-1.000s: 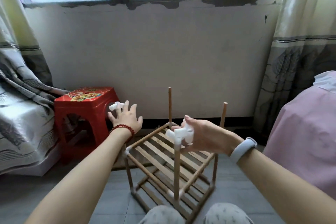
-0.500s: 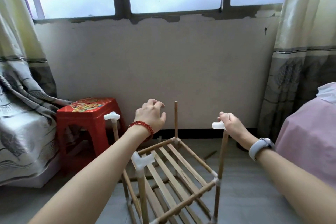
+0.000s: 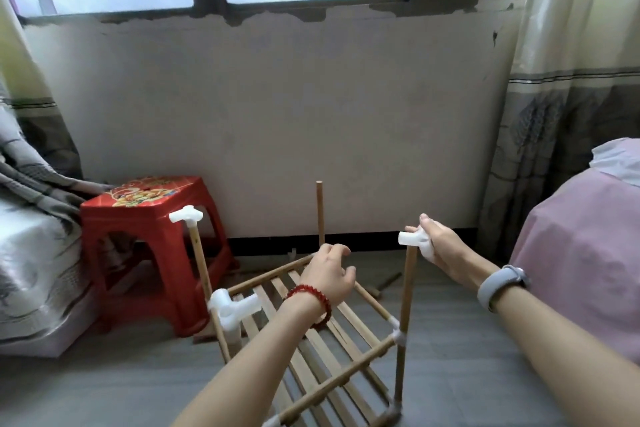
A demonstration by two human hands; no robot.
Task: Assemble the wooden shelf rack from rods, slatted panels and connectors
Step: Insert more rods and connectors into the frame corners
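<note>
**Hands at work on a half-built rack**

A person's right hand closes on a white connector capping the top of an upright rod, fingers and thumb curled round the plastic piece at the near right corner of the rack. The left hand, a red bead bracelet at its wrist, hovers to the left of that grip and a little lower, fingers loosely curled and holding nothing, above the slatted panel.

Behind the left hand stands a bare rod, its top uncapped. Further left of the grip, a second connector sits on another rod, and a third connector tops the post nearest the left forearm. Below the gripped corner, the same upright runs down through a white joint where the side rails meet it. The rack stands on a grey tiled floor.

A grey band wraps the right wrist. A red stool stands well to the left, against the wall.
</note>
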